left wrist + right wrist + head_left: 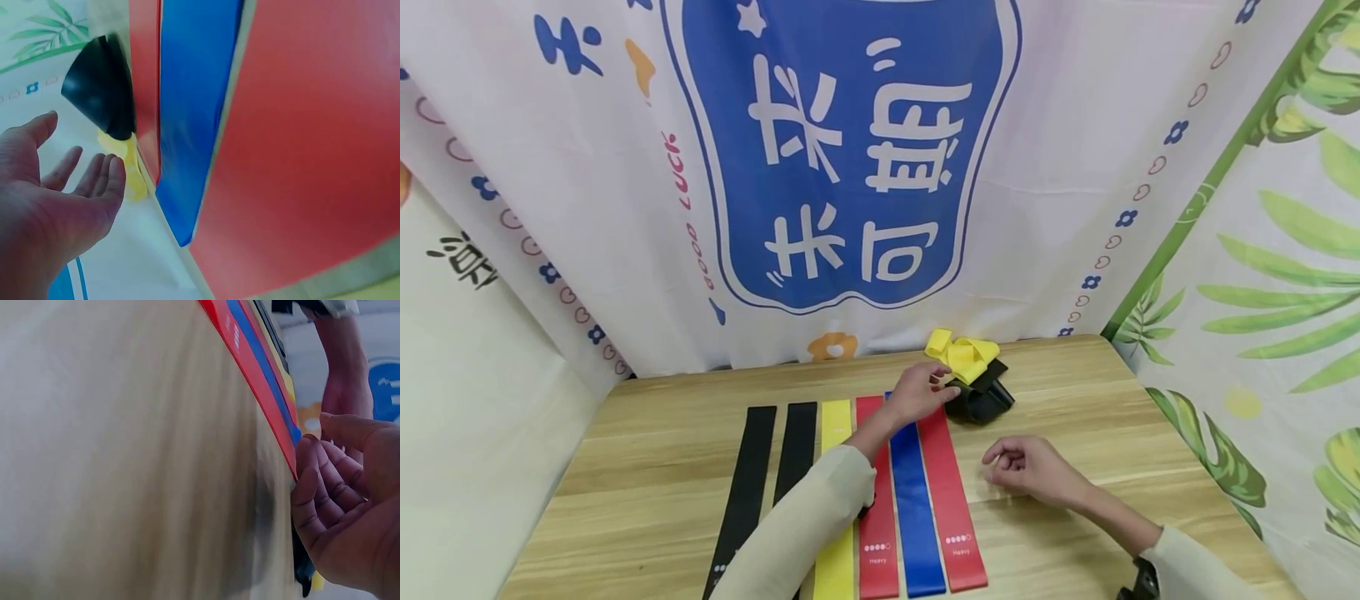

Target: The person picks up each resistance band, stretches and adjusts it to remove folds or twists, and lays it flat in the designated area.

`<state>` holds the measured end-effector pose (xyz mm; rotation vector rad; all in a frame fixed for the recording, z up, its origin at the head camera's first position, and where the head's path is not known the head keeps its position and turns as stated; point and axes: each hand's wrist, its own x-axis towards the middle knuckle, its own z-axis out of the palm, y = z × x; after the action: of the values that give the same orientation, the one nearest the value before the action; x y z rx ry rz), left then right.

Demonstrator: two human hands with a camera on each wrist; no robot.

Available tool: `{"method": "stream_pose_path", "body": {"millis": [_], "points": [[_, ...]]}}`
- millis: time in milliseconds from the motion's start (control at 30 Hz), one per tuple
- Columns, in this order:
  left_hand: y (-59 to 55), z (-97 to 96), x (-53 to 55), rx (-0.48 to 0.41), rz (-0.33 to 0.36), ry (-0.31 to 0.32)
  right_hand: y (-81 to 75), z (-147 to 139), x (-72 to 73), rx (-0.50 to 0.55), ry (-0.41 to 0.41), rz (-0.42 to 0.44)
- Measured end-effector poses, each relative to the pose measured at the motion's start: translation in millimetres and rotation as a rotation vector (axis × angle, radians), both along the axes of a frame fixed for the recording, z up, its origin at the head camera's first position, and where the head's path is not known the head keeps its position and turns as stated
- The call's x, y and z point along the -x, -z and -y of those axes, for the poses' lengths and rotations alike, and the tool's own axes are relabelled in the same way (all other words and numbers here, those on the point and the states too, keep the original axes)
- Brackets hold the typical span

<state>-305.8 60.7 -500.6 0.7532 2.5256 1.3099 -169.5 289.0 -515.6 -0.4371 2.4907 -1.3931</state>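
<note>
My left hand (917,392) hovers over the far ends of a blue resistance band (917,517) and the red resistance band (953,500) at the row's right end. Its fingers are relaxed and hold nothing, close to a loosely folded black resistance band (981,404). In the left wrist view a gap shows between those fingers and the folded black band (100,90). A crumpled yellow resistance band (966,354) lies behind it. Over the table's right part, my right hand (1033,471) hangs loosely curled, with nothing in it.
Further left in the row lie another red band (877,533), a flat yellow band (835,558) and two flat black bands, one at the outer left (748,467). The wooden table (640,467) ends at a printed curtain (1037,250); patterned cloth hangs at the right.
</note>
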Motion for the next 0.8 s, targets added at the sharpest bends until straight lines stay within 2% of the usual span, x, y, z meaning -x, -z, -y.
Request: {"method": "stream_pose_path", "body": {"millis": [167,467,633,800], "points": [[1.4,-6.2,-8.1,0.022,0.005,-0.020,-5.2,-18.0,20.7,-0.027,0.084,-0.086],[6.6,-18.9,-23.2,0.082,0.038,-0.105,-11.3,-42.3,58.0,-0.052,0.259,-0.145],[9.3,-23.5,-27.6,0.058,0.062,-0.138,-9.2,-51.5,78.1,-0.057,0.319,-0.155],[12.8,-25.6,-27.8,0.029,0.083,-0.142,-3.5,-56.2,94.9,-0.076,0.352,-0.172]]}}
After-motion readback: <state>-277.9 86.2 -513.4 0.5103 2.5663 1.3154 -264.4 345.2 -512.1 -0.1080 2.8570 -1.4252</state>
